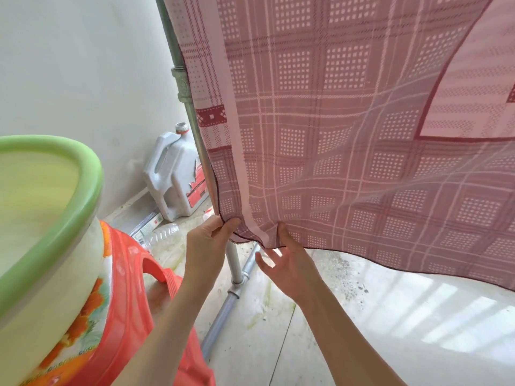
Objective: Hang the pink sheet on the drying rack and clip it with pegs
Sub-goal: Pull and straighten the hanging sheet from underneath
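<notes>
Head view: thin checked pink sheet (334, 121), pinched hem.

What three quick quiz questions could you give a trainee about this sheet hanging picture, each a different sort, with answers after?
1. True or false: the left hand pinches the pink sheet at its lower corner.
2. What stands on the floor behind the metal rack post? A) white jug B) broom C) bucket
3. Fill in: the green-rimmed basin sits on an orange ____.

Key:
1. True; the right hand holds the hem beside it.
2. A, the white jug.
3. Stool.
</notes>
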Demonstrator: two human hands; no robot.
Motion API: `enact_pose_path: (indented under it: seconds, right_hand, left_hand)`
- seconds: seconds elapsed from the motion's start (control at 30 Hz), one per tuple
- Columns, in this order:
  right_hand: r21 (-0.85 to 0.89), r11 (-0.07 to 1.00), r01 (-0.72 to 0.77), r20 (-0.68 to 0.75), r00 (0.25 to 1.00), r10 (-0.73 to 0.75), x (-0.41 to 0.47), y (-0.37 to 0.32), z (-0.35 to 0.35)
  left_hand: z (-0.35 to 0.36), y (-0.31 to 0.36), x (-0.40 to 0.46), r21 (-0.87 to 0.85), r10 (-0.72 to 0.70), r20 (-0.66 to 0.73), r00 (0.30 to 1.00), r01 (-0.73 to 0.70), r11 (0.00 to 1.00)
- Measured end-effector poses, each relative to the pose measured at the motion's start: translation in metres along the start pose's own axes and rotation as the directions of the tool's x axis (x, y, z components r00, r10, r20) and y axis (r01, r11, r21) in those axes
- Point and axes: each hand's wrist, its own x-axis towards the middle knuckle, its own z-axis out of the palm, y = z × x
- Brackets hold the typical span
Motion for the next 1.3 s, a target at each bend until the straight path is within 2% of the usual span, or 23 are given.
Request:
enact_pose_path:
  seconds: [0.1,0.27,0.37,0.47,0.6,0.7,0.8,0.93,1.0,1.23,1.3]
  right_hand:
    - [-0.015,1.0,0.016,0.045,0.999,-0.015,-0.002,0.002,0.004]
    - [0.046,0.998,0.031,0.094,0.995,-0.035,-0.004,0.004,0.004]
    - [0.07,0.995,0.067,0.087,0.994,-0.073,-0.002,0.004,0.003]
    - [0.022,0.996,0.087,0.036,0.995,-0.088,0.0,0.007,0.003]
    - [-0.062,0.995,0.084,0.017,0.996,-0.083,0.001,0.013,0.003]
    - [-0.121,0.988,0.092,0.028,0.996,-0.089,0.0,0.016,0.005]
    - [-0.129,0.986,0.102,0.033,0.995,-0.099,-0.001,0.017,0.005]
    - [0.154,0.977,0.145,0.106,0.981,-0.163,-0.006,0.008,-0.004]
    - [0.232,0.955,0.182,0.163,0.961,-0.223,-0.012,0.0,-0.006]
    - [0.03,0.968,0.251,0.213,0.944,-0.251,-0.055,-0.012,-0.022]
    - [0.025,0.96,0.279,0.192,0.941,-0.279,-0.068,-0.027,-0.033]
  left_hand:
    - [-0.004,-0.01,0.002,0.009,-0.054,0.005,0.999,0.054,0.999]
    - [-0.004,-0.015,-0.001,-0.026,-0.084,0.104,0.991,0.087,0.996]
    - [-0.007,-0.018,-0.002,-0.052,-0.115,0.086,0.99,0.119,0.991]
    - [-0.009,-0.021,-0.003,-0.109,-0.177,0.077,0.981,0.185,0.977]
    - [-0.004,-0.015,-0.003,-0.223,-0.235,0.141,0.962,0.262,0.939]
    - [0.002,-0.015,-0.003,-0.203,-0.241,0.11,0.964,0.259,0.944]
    - [0.0,-0.016,-0.002,-0.253,-0.279,0.088,0.956,0.292,0.922]
    - [-0.005,-0.018,0.001,-0.317,-0.308,0.099,0.946,0.324,0.891]
    - [-0.006,-0.016,0.003,-0.325,-0.325,0.069,0.943,0.33,0.887]
    - [0.002,-0.008,0.007,-0.244,-0.314,-0.056,0.948,0.292,0.925]
    - [0.006,-0.01,0.009,-0.227,-0.304,-0.083,0.949,0.279,0.933]
